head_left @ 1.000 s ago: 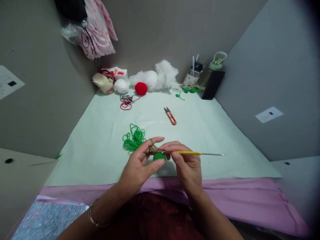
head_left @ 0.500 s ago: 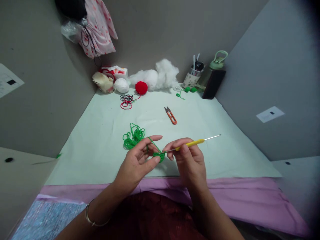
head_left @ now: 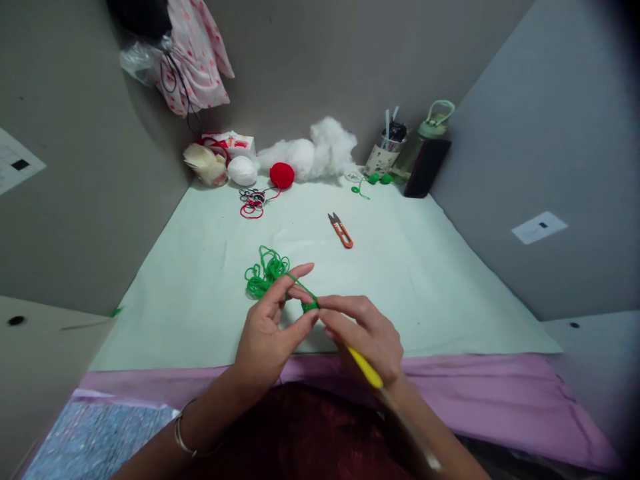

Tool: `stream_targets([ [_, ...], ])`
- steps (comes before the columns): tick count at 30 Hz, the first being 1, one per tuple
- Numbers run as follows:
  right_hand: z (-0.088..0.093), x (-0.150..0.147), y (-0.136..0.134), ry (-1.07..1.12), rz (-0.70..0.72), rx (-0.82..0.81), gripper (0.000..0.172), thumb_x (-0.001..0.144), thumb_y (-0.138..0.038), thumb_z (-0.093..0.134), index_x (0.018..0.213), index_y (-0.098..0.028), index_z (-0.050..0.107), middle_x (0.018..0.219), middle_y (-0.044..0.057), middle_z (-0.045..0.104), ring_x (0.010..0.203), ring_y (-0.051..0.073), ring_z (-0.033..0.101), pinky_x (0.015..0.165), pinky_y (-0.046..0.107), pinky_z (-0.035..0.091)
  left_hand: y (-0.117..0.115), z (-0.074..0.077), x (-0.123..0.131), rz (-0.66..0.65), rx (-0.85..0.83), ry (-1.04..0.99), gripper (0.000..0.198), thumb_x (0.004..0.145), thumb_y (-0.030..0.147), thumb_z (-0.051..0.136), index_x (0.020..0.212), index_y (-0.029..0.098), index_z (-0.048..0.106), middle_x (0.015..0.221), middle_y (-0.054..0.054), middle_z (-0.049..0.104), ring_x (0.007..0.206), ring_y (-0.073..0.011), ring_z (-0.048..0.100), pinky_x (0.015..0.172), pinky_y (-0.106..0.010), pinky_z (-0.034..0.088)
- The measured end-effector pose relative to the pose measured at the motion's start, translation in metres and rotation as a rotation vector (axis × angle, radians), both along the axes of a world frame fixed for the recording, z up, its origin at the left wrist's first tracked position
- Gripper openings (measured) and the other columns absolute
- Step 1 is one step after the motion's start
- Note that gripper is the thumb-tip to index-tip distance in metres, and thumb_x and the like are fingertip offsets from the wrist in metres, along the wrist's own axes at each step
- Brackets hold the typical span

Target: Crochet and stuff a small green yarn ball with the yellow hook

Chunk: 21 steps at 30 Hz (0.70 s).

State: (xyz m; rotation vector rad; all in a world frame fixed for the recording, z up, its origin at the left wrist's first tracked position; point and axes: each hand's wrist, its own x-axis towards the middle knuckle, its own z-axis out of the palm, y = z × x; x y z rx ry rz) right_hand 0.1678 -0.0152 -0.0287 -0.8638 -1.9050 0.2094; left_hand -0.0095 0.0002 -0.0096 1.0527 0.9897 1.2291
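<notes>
Frame centre: left hand (head_left: 270,333) pinches the small green crochet piece (head_left: 310,307) between thumb and fingers, green yarn (head_left: 265,275) running over its index finger to the loose tangle just above-left. Right hand (head_left: 367,337) grips the yellow crochet hook (head_left: 365,368), handle pointing toward the lower right, tip at the piece. Orange snips (head_left: 341,231) lie on the mat (head_left: 425,280) further up, well apart.

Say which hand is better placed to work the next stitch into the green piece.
Likely the right hand: it grips the yellow crochet hook pointing at the green crochet piece, which the left hand pinches.

Green yarn (head_left: 267,275), yellow-handled crochet hook (head_left: 365,368), orange snips (head_left: 342,231), red ball (head_left: 282,175)
</notes>
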Motion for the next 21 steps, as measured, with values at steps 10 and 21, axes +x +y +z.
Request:
stream_targets([
  [10,0.01,-0.008,0.002,0.567,-0.014,-0.261,0.023,0.105,-0.023,0.058,0.11,-0.028,0.08,0.096,0.007,0.079,0.076,0.02,0.07,0.068,0.037,0.062,0.012,0.0,-0.007,-0.271,-0.374,-0.517,0.051,0.078,0.025,0.091,0.127,0.018,0.079,0.086,0.0,0.061,0.077,-0.009,0.053,0.079,-0.021,0.045],
  [21,0.008,-0.012,0.002,0.329,-0.018,-0.194,0.037,0.1,-0.01,0.065,0.124,-0.034,0.079,0.111,0.006,0.079,0.098,0.022,0.074,0.082,0.038,0.062,0.006,-0.002,0.0,-0.174,-0.14,-0.257,0.047,0.085,0.028,0.087,0.131,0.029,0.077,0.094,-0.001,0.069,0.085,-0.014,0.057,0.085,-0.027,0.046],
])
